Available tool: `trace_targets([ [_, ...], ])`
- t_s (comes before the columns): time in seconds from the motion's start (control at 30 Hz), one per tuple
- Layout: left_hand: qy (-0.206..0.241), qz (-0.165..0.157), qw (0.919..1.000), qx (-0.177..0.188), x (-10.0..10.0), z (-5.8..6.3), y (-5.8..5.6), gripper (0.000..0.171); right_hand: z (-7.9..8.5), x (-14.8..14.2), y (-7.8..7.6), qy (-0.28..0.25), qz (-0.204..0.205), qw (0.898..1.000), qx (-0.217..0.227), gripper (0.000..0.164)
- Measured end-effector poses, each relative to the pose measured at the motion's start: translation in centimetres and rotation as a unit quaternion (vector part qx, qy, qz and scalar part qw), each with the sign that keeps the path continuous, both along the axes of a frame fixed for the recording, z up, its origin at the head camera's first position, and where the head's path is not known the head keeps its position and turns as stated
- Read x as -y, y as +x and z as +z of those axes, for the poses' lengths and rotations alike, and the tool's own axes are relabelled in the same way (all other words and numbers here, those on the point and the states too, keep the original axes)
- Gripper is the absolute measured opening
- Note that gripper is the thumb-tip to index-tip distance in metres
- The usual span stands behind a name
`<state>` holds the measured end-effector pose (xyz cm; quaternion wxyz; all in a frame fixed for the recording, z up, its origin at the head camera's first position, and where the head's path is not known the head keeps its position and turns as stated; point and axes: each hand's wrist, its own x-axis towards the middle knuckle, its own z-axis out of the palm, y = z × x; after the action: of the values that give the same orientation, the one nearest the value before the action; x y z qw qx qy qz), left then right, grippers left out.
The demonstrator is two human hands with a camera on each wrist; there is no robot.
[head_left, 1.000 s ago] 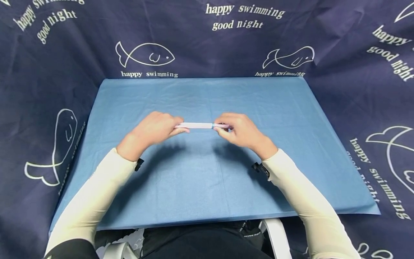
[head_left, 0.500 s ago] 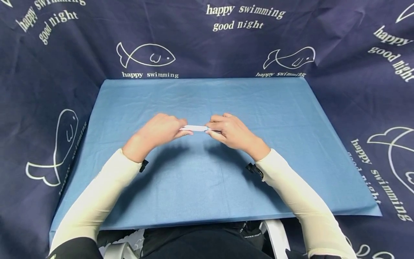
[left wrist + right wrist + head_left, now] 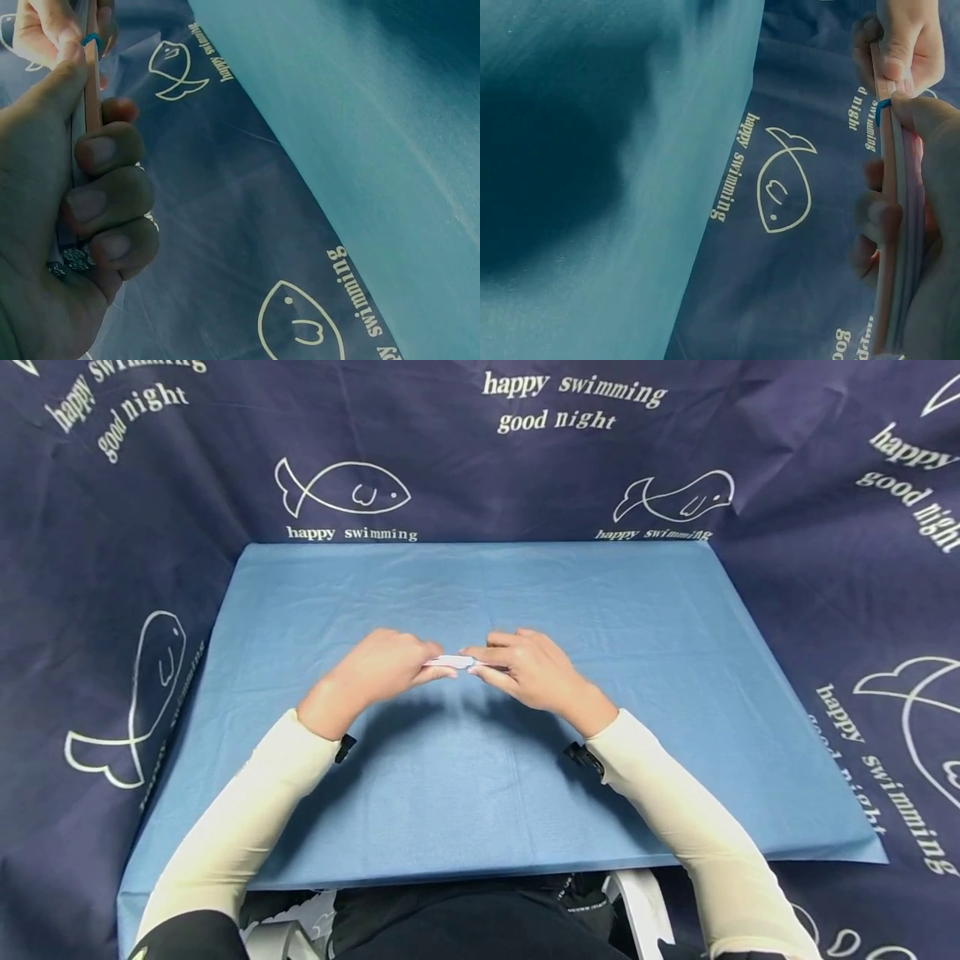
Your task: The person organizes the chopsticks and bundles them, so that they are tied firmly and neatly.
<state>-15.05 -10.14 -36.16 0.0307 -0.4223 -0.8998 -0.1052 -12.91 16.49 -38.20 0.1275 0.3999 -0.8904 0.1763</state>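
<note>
Over the table, both hands hold one bundle of slim, pastel-coloured sticks point(image 3: 453, 661), which lies roughly level from hand to hand. My left hand point(image 3: 378, 667) curls its fingers round the left part; patterned dark-and-silver stick ends point(image 3: 76, 256) show below its palm in the left wrist view. A thin blue band point(image 3: 883, 107) circles the bundle between the hands. My right hand point(image 3: 536, 670) has its thumb and fingers right at this band, with its thumb laid along the sticks. Behind the thumb, pink, orange and whitish sticks run back past the right palm. The hands nearly meet.
A blue cloth point(image 3: 480, 793) covers the table. Dark navy fabric point(image 3: 510, 493) with white fish drawings and lettering hangs around its back and sides. White chair arms point(image 3: 641, 910) stand at the near edge, beside the person's dark clothing.
Both hands have drawn closer together, the right moving left and the left moving slightly right and nearer. The blue band now sits closer to the left hand, with less bundle showing between them.
</note>
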Motion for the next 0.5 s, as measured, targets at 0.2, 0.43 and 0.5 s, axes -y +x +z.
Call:
trace_targets([
  [0.2,-0.008,0.011,0.9976,0.067,-0.4,0.6,-0.1,0.041,0.2,-0.9,0.1,0.013,-0.006,1.000,-0.018,0.035],
  [0.43,0.044,0.040,0.9942,0.090,0.0,0.9,-0.3,0.043,0.4,-2.8,-0.1,-0.104,-0.086,0.987,0.088,0.028],
  [0.5,0.083,0.057,0.9867,0.127,0.1,0.7,-0.3,0.042,0.2,-3.0,-0.2,-0.169,-0.093,0.969,0.154,0.018],
])
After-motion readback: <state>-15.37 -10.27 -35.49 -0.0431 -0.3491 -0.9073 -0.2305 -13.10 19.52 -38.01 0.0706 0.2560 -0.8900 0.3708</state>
